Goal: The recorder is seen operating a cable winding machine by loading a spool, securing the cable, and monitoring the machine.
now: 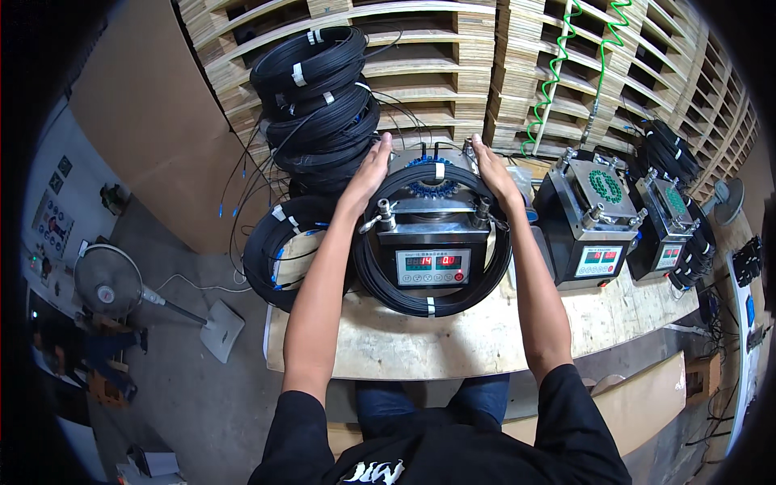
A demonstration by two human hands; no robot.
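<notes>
Obscured: the far arc of the black cable coil passes behind the grey box machine and under both hands, so its rear run cannot be traced. The blue toothed fixture on top of the machine is partly covered by a cross bar. Fingertip contact at the rear is not clear from this view.

Orientation: the coil is looped around the machine, lying tilted, its near arc low on the wooden bench in front of the red display and its far arc raised at the machine's top. Its long axis runs from the person outward, slightly oval.

Position relative to hands: the left hand lies flat, fingers extended and together, along the coil's upper left arc. The right hand lies likewise open along the upper right arc. Both appear to press against the coil rather than close round it; a grip cannot be confirmed.

Surroundings: a stack of coils stands just left, two similar machines to the right, wooden pallets behind
</notes>
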